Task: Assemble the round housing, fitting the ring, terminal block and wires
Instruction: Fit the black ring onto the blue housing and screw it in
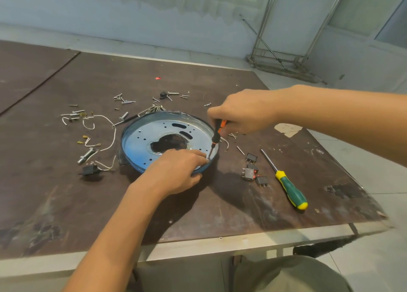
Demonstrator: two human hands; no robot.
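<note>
The round housing (pixel 141 141) lies flat on the brown table (pixel 66 192) in front of me, open side up, its pale blue plate showing rows of small holes and a dark opening in the middle. My left hand (pixel 176 172) clamps its near right rim: the fingers curl over onto the plate and the thumb presses from outside. My right hand (pixel 242 113) grasps the black and orange handle of a small screwdriver (pixel 217 135), held nearly upright, its tip down at the inner edge of the plate, right by my left fingertips (pixel 203 156). I cannot tell what sits under the tip. To the right lie a few black switches (pixel 250 173) and a green and yellow screwdriver (pixel 290 190). To the left and beyond the housing lie white wires (pixel 105 116) and scattered screws (pixel 125 102).
</note>
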